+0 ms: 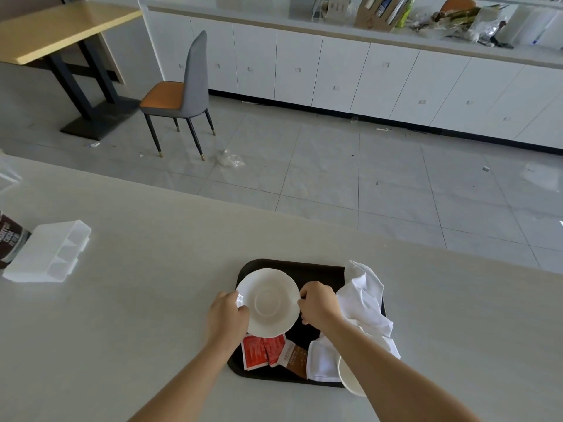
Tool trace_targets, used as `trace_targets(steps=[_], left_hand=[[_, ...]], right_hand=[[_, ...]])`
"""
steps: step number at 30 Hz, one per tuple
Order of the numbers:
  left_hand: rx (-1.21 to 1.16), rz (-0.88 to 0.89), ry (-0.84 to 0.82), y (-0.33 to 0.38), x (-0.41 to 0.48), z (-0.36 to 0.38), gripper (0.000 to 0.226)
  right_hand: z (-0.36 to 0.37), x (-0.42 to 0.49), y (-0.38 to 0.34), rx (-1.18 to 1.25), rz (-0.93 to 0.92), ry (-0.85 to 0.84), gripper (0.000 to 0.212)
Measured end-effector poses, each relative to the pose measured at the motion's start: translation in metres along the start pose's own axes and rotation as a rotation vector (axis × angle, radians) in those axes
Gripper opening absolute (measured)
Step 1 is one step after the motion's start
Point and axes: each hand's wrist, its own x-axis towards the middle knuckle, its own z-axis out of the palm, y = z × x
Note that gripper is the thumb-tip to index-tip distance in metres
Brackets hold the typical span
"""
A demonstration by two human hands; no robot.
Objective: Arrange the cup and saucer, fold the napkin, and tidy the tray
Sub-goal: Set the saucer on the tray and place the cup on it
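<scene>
saucer: white saucer with a wavy rim, over the far-left part of the tray. Its near edge covers the tops of the red packets. Can't tell if it's lifted or sitting on the tray.
left hand: the left hand grips the saucer's left rim, thumb on top. The other fingers are tucked out of sight.
right hand: the right hand has its fingers curled in, pinching the saucer's right rim.
tray: dark tray with rounded corners, on the pale counter right in front of the person.
napkin: white cloth napkin, all crumpled, piled along the tray's right side. It spills a bit over the right edge.
cup: white cup at the near-right corner of the tray, hanging over the near edge. It's partly hidden by the right forearm and touches the napkin, so only a curved bit shows.
packets: a couple of red packets and a brown packet lie flat side by side on the near half of the tray, between the saucer and the cup.
rest of the counter: a clear plastic divided box way off to the left, with a dark canister just beside it at the edge of view.
room: across the tiled floor there's a grey chair with an orange seat beside a wooden table. A long run of white cabinets stands along the far wall, with clutter on top.
</scene>
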Motion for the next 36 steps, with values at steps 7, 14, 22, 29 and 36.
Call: trace_targets(steps=[7, 14, 22, 29, 36], left_hand=[[0.004, 0.049, 0.045, 0.01, 0.01, 0.01, 0.04], [0.071, 0.119, 0.068, 0.017, 0.019, 0.016, 0.049], [0.052, 0.105, 0.056, 0.023, 0.026, 0.013, 0.042], [-0.078, 0.08, 0.005, 0.021, 0.016, 0.013, 0.048], [-0.113, 0.113, -0.005, 0.007, -0.001, 0.008, 0.049]], right_hand=[[-0.001, 0.016, 0.001, 0.098, 0.018, 0.02, 0.013], [-0.003, 0.02, 0.001, 0.105, 0.017, 0.042, 0.01], [-0.003, 0.021, 0.001, 0.116, -0.001, 0.041, 0.019], [-0.003, 0.018, 0.002, 0.111, -0.023, 0.028, 0.017], [0.004, 0.008, 0.008, 0.118, -0.034, 0.006, 0.019]])
